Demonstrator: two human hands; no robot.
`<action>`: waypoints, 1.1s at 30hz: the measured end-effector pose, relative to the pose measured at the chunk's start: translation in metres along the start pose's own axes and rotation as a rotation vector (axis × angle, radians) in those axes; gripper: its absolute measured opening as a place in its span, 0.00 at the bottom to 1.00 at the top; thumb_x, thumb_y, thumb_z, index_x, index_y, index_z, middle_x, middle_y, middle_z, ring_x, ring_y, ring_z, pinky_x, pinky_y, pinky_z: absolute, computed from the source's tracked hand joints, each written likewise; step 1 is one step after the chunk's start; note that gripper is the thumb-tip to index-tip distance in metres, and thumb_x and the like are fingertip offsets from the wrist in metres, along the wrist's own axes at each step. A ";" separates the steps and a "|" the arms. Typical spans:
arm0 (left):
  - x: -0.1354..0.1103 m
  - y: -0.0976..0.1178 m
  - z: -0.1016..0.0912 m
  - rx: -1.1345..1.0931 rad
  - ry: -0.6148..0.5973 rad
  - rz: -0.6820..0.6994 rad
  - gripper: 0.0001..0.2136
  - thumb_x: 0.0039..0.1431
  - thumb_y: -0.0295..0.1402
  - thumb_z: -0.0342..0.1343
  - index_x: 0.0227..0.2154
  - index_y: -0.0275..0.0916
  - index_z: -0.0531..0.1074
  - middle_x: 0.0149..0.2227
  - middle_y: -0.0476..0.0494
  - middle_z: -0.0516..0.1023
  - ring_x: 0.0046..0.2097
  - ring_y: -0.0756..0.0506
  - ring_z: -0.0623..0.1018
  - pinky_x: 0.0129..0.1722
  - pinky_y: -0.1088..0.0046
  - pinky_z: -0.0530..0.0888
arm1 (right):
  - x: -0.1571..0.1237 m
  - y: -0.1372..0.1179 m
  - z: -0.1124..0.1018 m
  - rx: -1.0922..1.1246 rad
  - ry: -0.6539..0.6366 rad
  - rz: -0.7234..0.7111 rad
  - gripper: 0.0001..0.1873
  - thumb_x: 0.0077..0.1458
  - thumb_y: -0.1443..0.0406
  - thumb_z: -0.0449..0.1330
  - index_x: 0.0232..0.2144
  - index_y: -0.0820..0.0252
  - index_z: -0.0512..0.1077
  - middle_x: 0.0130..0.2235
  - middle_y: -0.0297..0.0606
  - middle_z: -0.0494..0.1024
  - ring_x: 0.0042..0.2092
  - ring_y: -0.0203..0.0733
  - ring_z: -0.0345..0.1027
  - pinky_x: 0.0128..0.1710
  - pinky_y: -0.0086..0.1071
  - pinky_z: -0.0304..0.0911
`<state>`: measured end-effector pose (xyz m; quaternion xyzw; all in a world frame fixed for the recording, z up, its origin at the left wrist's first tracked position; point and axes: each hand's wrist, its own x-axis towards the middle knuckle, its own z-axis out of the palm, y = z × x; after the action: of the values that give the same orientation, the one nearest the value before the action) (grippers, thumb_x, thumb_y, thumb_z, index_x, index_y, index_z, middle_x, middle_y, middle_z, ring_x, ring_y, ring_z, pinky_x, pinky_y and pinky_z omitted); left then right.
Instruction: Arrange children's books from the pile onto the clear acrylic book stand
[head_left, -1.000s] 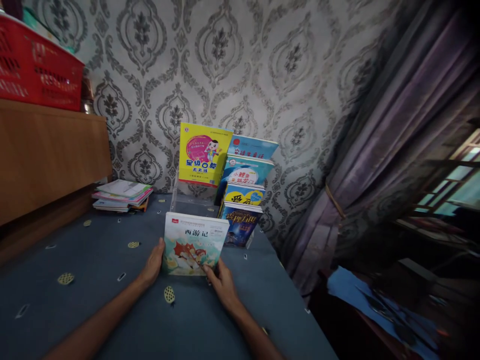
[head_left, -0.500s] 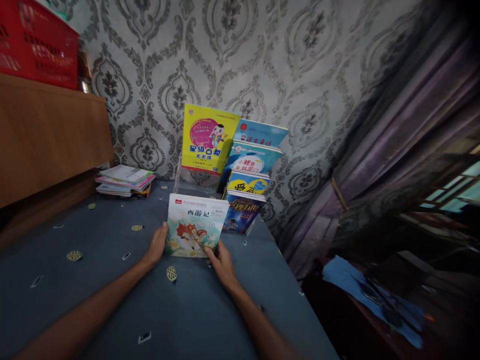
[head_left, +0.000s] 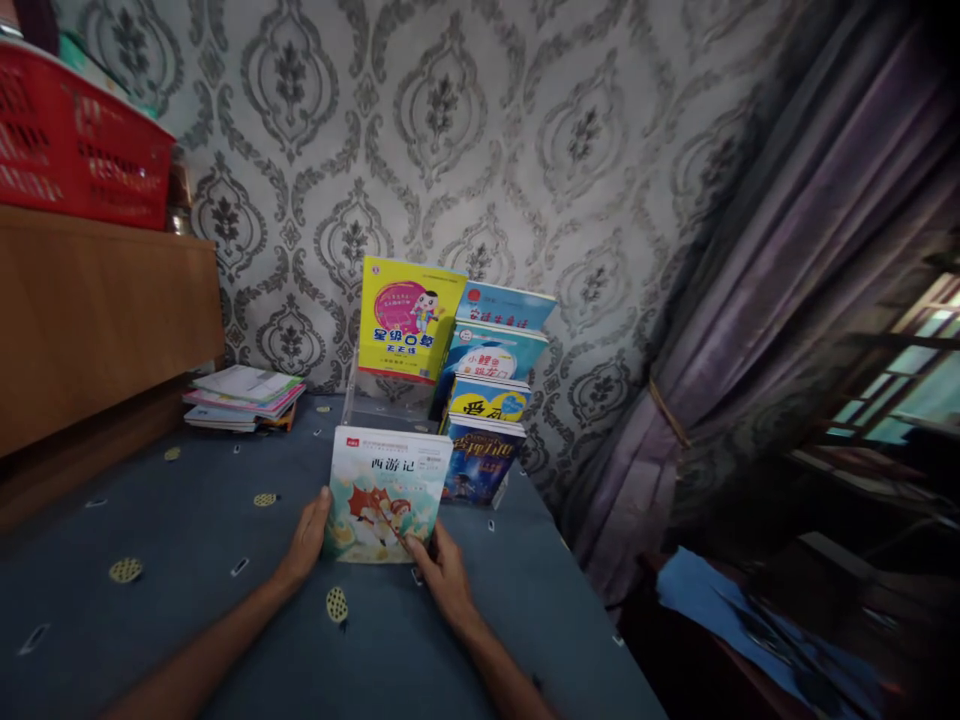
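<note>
A white picture book [head_left: 388, 495] is being held upright at the front of a clear display stand [head_left: 375, 408], with its lower edge resting on or just above the blue patterned tablecloth [head_left: 172, 590]; which of the two cannot be told. The cover is being presented towards the camera, showing red and orange artwork beneath a printed title.

The book is being gripped at both lower corners. The left hand [head_left: 306, 540] is being closed narrowly on the lower left edge, thumb lying on the cover. The right hand [head_left: 444, 572] is being closed on the lower right corner, its fingers pressing on the front of the cover.

Directly behind the held book, a yellow book [head_left: 409, 318] is being displayed upright in the rear tier of the stand. To the right of it, four books are being shown in descending steps: a light blue book [head_left: 506, 305] at the top, a white-and-blue book [head_left: 491, 352] below it, a yellow-and-blue book [head_left: 487, 398] next, and a dark blue book [head_left: 480, 462] lowest, just beside the held book.

Well apart to the left, a flat pile of books [head_left: 244, 395] is lying on the cloth against a wooden cabinet [head_left: 97, 310], on which a red basket [head_left: 75, 150] is standing. Patterned wallpaper [head_left: 450, 130] is covering the wall behind, and a purple curtain [head_left: 787, 300] is hanging to the right.
</note>
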<state>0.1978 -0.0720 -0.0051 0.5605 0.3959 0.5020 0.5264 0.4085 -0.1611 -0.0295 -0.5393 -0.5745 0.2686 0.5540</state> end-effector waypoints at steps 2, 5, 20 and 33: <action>0.000 0.000 0.000 -0.018 -0.017 0.008 0.37 0.46 0.71 0.50 0.31 0.39 0.80 0.36 0.36 0.85 0.48 0.33 0.81 0.53 0.55 0.76 | 0.000 0.000 0.000 -0.001 0.011 0.001 0.27 0.58 0.45 0.59 0.48 0.58 0.74 0.40 0.42 0.80 0.40 0.48 0.73 0.41 0.37 0.71; -0.001 0.000 0.001 -0.063 -0.070 0.020 0.36 0.49 0.70 0.49 0.33 0.39 0.81 0.35 0.37 0.85 0.47 0.32 0.81 0.52 0.54 0.76 | 0.000 0.000 0.000 -0.010 0.016 0.011 0.27 0.57 0.43 0.59 0.45 0.57 0.75 0.34 0.39 0.80 0.36 0.46 0.72 0.35 0.36 0.71; -0.003 0.000 0.001 -0.046 -0.080 0.095 0.31 0.54 0.65 0.53 0.39 0.39 0.80 0.40 0.38 0.84 0.50 0.35 0.80 0.56 0.58 0.74 | 0.001 -0.003 -0.002 0.046 -0.012 0.036 0.27 0.56 0.44 0.60 0.46 0.57 0.76 0.37 0.42 0.80 0.33 0.47 0.72 0.25 0.33 0.68; -0.007 0.003 -0.001 0.078 -0.139 0.163 0.29 0.58 0.60 0.51 0.43 0.38 0.77 0.41 0.41 0.83 0.44 0.40 0.80 0.50 0.63 0.76 | -0.005 -0.001 -0.003 0.013 -0.040 0.047 0.30 0.58 0.45 0.58 0.50 0.62 0.73 0.39 0.44 0.81 0.32 0.43 0.71 0.26 0.32 0.67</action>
<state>0.1951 -0.0790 -0.0030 0.6444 0.3308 0.4872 0.4879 0.4097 -0.1662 -0.0295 -0.5435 -0.5710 0.2958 0.5395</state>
